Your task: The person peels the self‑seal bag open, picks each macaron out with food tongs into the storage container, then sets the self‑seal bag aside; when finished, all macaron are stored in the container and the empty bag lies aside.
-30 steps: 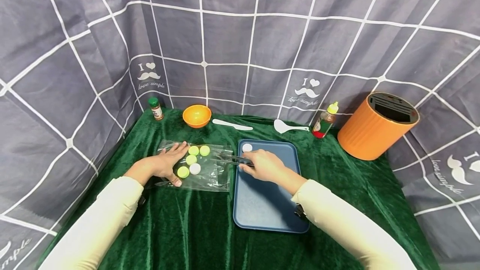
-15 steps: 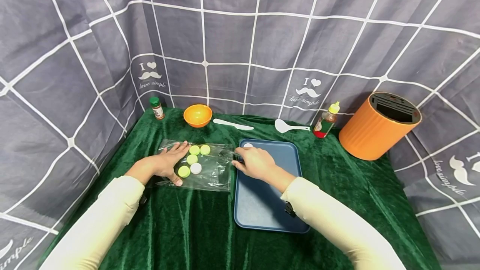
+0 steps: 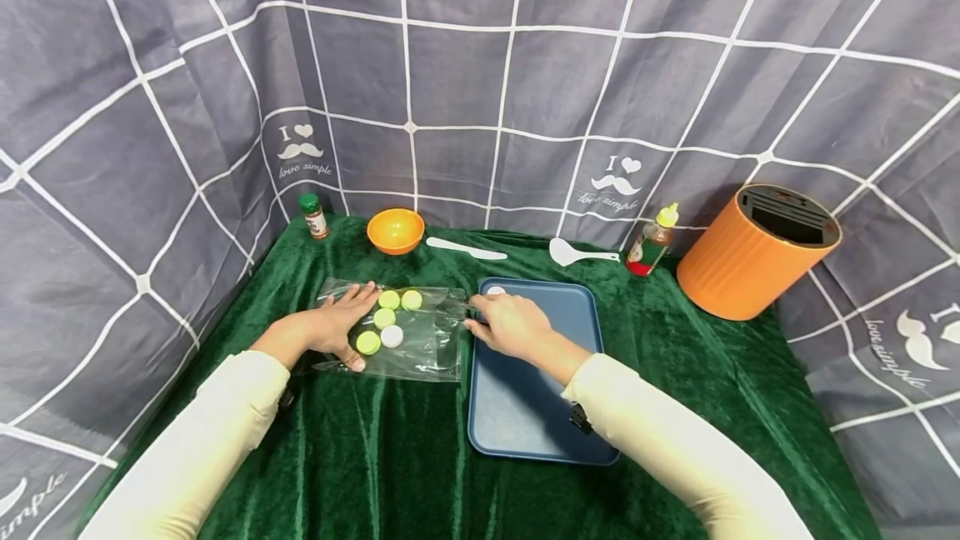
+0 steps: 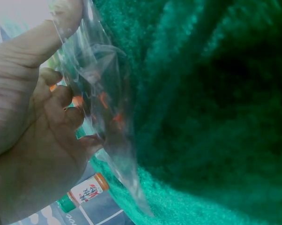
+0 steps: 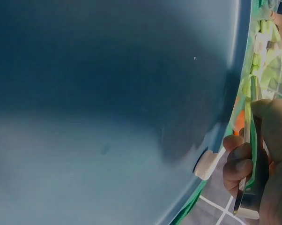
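Observation:
A clear plastic bag (image 3: 427,352) lies on the green cloth with several yellow-green discs (image 3: 385,318) and a white disc (image 3: 392,336) in it. My left hand (image 3: 333,327) rests on the bag's left part, fingers spread and thumb toward me. In the left wrist view the thumb lies against the bag film (image 4: 108,93). My right hand (image 3: 517,326) grips metal tongs (image 5: 253,199) at the bag's right end, over the left edge of the blue tray (image 3: 525,432). The tongs' tips point left into the bag. Behind the right hand, another white disc (image 5: 206,165) sits in the tray's far-left corner.
Along the back stand a green-capped spice jar (image 3: 314,217), an orange bowl (image 3: 395,232), a white knife (image 3: 465,249), a white ladle (image 3: 577,253) and a yellow-capped sauce bottle (image 3: 652,240). A big orange knife block (image 3: 750,257) stands at the right.
My right hand has moved left with the tongs, bringing them deeper into the bag. The left hand has stayed on the bag, and the discs have hardly moved.

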The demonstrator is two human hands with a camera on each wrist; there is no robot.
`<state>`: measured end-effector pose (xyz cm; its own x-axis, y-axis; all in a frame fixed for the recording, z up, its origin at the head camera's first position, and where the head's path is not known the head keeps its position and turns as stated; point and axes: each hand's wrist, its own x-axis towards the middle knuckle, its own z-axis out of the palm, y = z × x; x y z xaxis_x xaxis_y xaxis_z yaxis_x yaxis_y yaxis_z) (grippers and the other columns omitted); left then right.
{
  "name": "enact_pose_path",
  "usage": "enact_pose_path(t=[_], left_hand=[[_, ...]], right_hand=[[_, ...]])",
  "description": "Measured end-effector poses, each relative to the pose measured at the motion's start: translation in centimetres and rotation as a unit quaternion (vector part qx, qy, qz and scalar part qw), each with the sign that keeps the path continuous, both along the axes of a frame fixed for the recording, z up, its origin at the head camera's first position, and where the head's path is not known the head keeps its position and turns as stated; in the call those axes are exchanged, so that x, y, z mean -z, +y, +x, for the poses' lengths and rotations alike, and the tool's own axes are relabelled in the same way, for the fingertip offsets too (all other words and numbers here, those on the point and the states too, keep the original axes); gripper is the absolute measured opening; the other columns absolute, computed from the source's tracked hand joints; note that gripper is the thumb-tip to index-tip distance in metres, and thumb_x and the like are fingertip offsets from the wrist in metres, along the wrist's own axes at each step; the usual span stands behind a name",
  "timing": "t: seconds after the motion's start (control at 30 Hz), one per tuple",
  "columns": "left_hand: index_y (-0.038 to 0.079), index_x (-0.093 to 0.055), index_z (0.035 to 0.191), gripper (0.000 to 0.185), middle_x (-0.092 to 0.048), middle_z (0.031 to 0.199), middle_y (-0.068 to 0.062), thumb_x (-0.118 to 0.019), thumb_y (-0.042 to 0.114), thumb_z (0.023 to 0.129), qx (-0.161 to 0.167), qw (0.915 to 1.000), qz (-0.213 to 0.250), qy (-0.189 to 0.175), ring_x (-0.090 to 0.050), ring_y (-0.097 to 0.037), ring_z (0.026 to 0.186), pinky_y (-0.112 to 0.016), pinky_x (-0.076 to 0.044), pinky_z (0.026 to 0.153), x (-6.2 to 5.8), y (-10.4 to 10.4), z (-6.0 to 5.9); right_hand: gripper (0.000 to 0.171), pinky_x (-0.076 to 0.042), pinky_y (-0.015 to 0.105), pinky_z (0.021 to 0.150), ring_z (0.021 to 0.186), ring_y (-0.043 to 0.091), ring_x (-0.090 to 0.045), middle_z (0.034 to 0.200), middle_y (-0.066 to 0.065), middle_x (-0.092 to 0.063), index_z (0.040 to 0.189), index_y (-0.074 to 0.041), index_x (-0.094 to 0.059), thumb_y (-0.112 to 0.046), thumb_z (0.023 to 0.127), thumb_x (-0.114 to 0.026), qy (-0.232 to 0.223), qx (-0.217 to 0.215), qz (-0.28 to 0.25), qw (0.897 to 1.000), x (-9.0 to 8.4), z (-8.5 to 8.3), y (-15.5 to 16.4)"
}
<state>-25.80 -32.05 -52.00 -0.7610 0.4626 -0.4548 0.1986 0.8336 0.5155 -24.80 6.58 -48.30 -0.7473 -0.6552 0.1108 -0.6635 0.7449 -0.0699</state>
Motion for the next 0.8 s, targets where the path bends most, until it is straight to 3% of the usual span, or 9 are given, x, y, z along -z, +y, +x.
enact_pose_path(t=[0.43,0.8], left_hand=[[0.020,0.001,0.180,0.167,0.015,0.188,-0.009,-0.094,0.080,0.057,0.005,1.0000,-0.004,0.000,0.018,-0.041,0.173,-0.077,0.005,0.133,-0.5,0.5,-0.1],[0.021,0.002,0.180,0.153,0.016,0.188,-0.008,-0.097,0.062,0.071,0.001,0.9997,-0.024,-0.002,0.017,-0.039,0.173,-0.073,0.003,0.136,-0.4,0.6,0.2]], right_hand=[[0.034,-0.055,0.036,0.056,0.071,0.016,-0.073,0.105,0.002,-0.083,0.132,-0.018,-0.075,-0.043,0.109,-0.071,0.003,-0.008,-0.028,1.000,-1.0,0.7,4.1],[0.026,-0.038,0.024,0.048,0.057,0.001,-0.051,0.076,-0.009,-0.066,0.119,-0.017,-0.075,-0.040,0.108,-0.074,0.006,0.008,-0.048,0.999,-2.5,1.1,10.0]])
